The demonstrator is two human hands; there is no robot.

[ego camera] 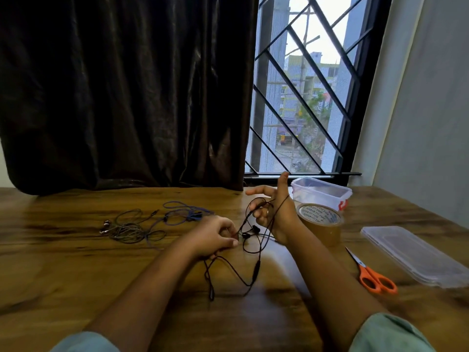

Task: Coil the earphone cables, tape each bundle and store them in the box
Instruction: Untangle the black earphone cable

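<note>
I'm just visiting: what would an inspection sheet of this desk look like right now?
Surface: wooden table, grain showing.
Job's things: tape roll in front of the open clear box; lid and orange scissors lie to the right.
Clutter: nothing seen.
Grippers: left hand pinches the black earphone cable; right hand, raised, has it looped round, lower fingers curled on it.
Cables: black one partly looped, the rest trailing on the table; grey earphones and blue earphones lie loose at left, overlapping.
Surroundings: dark curtain, barred window.
</note>
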